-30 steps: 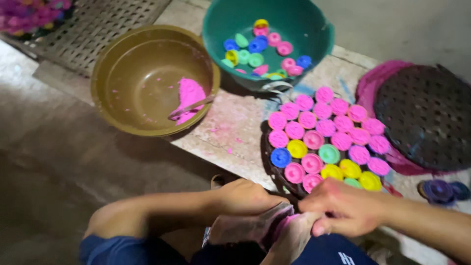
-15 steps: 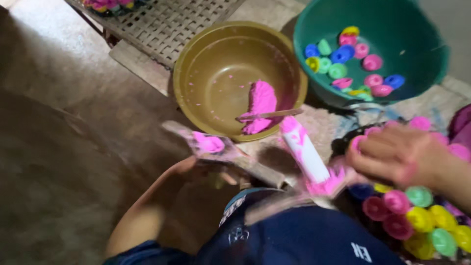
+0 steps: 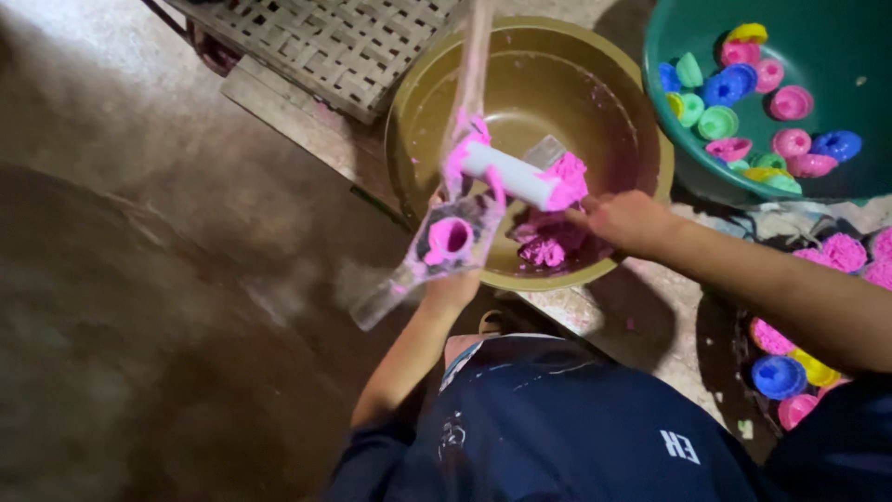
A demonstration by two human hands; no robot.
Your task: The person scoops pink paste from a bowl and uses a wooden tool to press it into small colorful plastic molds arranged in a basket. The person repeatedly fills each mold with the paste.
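So compared with half a second back, my view has swung in closer over the brown bowl (image 3: 530, 149), and the press tool (image 3: 446, 244) that was down near my lap is now lifted over the bowl's near rim. My left hand (image 3: 452, 286) is closed around it from underneath, right at the bowl's front edge; the round mold hole is packed with pink. The white roller (image 3: 509, 175) now sticks out across the inside of the bowl instead of pointing at my knee. My right hand (image 3: 621, 219), which was off over the molds before, has come to the bowl's right side, fingers pinched together on the pink dough (image 3: 550, 244) lying in the bottom.

Right of the bowl is a green basin (image 3: 683, 167) with colourful cups (image 3: 743, 116). Behind the bowl there's a woven mat (image 3: 344, 42). Everything sits on a low, pink-stained table (image 3: 604, 311); left of the bowl is just dim dirt floor (image 3: 139, 232).
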